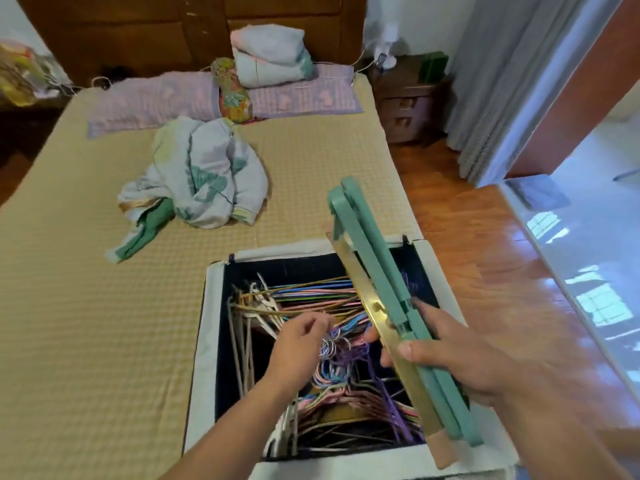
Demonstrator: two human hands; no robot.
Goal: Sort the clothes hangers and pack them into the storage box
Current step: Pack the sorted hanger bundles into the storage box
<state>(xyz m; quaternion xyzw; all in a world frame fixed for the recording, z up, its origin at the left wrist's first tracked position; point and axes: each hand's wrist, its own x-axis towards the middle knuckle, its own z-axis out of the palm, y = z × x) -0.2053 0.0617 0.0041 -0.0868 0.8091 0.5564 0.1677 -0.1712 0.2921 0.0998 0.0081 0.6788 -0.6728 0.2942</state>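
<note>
Head view: a storage box (212, 327) with pale fabric walls and a dark lining stands open on the near right part of a bed (86, 323) covered in a yellow checked sheet. Inside it lies a tangled pile of thin wire hangers (311, 299) in pink, blue, purple, white and gold, their long bars running mostly left to right in the far half and their hooks bunched toward the middle.

The left hand (298, 341) reaches down into the box from the near side, its fingers curled and pinching at the cluster of metal hooks (330, 344) in the middle of the pile.

The right hand (446, 351) is clamped on a bundle of teal plastic hangers (374, 258) with a gold-coloured flat bar (363, 292) alongside them, thumb on the near face and fingers wrapped behind. The bundle is tilted over the right side of the box, its far end raised above the far rim and its near end low by the near right corner.

Farther away on the bed lie a crumpled floral cloth (204, 181), a lilac towel (156, 98) and folded bedding (270, 57). A wooden nightstand (408, 105) stands at the far right.
</note>
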